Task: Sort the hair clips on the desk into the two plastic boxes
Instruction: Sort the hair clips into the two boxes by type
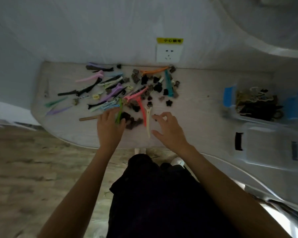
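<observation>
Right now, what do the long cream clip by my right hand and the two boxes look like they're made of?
The long cream clip looks like moulded plastic: one flat, even colour, dull sheen. The far box, holding clips, and the near box look like clear plastic, since the desk shows through their walls. The blur leaves the finish uncertain.

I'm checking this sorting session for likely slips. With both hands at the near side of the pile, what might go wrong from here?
1. The left hand holds a long green clip amid small dark claw clips; lifting may drag some along.
2. The right hand pinches a tiny dark clip; it might slip out on the way to the clear plastic boxes at the far right.
</observation>
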`<state>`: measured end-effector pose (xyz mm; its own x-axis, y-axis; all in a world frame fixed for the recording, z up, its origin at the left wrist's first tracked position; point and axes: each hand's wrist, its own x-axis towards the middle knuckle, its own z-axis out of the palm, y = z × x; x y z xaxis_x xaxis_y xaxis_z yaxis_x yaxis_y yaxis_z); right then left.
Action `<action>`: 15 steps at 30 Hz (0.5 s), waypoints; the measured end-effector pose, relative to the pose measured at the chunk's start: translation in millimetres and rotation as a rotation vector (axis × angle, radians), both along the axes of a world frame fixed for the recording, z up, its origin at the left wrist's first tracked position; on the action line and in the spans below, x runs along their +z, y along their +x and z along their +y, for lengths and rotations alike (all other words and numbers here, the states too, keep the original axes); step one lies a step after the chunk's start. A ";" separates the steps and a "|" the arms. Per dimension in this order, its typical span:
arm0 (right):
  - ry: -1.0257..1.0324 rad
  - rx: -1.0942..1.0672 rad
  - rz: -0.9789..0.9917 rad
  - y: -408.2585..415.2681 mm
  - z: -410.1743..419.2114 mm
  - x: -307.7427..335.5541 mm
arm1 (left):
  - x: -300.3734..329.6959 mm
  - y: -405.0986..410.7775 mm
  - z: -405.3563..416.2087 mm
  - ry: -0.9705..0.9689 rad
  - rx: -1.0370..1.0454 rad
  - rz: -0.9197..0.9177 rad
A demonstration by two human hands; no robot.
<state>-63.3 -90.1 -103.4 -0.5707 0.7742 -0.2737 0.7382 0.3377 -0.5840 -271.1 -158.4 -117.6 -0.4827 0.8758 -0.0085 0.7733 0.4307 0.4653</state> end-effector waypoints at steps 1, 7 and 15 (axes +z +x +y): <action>0.002 0.024 -0.037 -11.2 -3.8 -3.2 | -5.8 -11.0 -6.9 -0.054 0.032 0.005; 0.086 -0.101 -0.113 -47.0 15.7 -16.8 | -18.2 -35.6 4.1 -0.230 -0.048 -0.171; 0.106 -0.331 -0.202 -61.7 35.3 -7.9 | -14.9 -38.6 34.9 -0.243 -0.151 -0.212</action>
<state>-125.0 -54.9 -111.3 -0.2288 0.9371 -0.2636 0.9137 0.1134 -0.3902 -309.7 -123.6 -132.4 -0.3129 0.8973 -0.3114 0.7342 0.4365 0.5200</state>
